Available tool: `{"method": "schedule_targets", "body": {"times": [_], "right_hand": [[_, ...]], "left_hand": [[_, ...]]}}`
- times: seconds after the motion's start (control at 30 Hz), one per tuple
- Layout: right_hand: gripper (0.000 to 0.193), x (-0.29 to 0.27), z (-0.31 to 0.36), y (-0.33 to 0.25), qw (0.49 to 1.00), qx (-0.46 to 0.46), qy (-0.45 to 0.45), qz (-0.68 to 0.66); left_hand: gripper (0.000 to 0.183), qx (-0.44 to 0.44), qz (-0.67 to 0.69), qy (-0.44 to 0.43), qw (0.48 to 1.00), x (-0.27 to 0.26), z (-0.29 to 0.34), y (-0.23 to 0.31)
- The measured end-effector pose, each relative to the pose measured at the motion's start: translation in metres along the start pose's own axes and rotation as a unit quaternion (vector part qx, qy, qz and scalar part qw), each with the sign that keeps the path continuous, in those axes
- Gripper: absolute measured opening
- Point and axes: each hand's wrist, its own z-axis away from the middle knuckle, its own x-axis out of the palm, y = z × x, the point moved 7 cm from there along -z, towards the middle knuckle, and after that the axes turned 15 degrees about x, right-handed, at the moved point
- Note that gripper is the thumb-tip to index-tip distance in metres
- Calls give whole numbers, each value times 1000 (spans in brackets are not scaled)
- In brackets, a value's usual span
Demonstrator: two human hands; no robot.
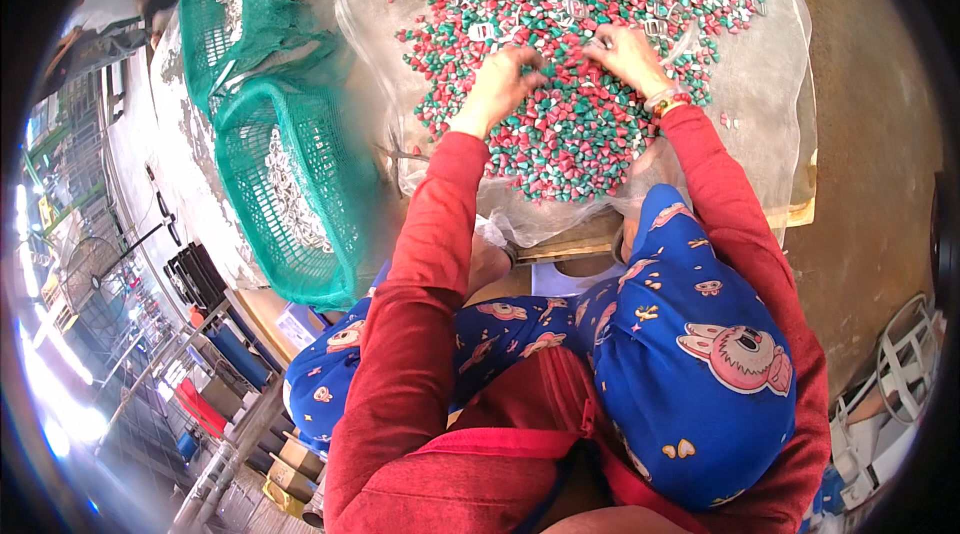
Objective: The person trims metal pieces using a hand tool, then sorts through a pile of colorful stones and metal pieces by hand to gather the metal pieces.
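Observation:
A wide heap of small red, green and whitish stone-like pieces (pixel 570 149) lies on a pale mesh sheet (pixel 375 34). Over its left part is my left hand (pixel 503 86), thumb and fingers curled toward each other, the tips slightly blurred. My right hand (pixel 625 56) reaches down from the right with its fingertips drawn together at the pieces. Whatever either hand pinches is too small to make out. Mixed into the heap's far part are pale metal frame-like parts, such as one silvery buckle-shaped part (pixel 482 32) just beyond my left hand.
Left of the sheet stand two green mesh-lined baskets, the nearer basket (pixel 232 169) and the farther basket (pixel 200 44), both with silvery metal parts inside. A wooden board edge (pixel 565 248) shows under the sheet in front of my knees. A white chair-like frame (pixel 905 359) lies at far right.

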Motion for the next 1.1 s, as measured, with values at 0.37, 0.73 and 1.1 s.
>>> {"method": "schedule_targets", "body": {"times": [0.37,0.73,1.1], "right_hand": [[24,-37,37,20,979,46,39,-197],[27,-85,14,91,879,116,-19,-462],[28,-10,4,72,993,12,98,70]], "left_hand": [[39,226,-192,65,953,17,-90,34],[17,43,-32,111,992,-6,-48,6],[24,-157,512,224,814,-12,11,-31]]}}
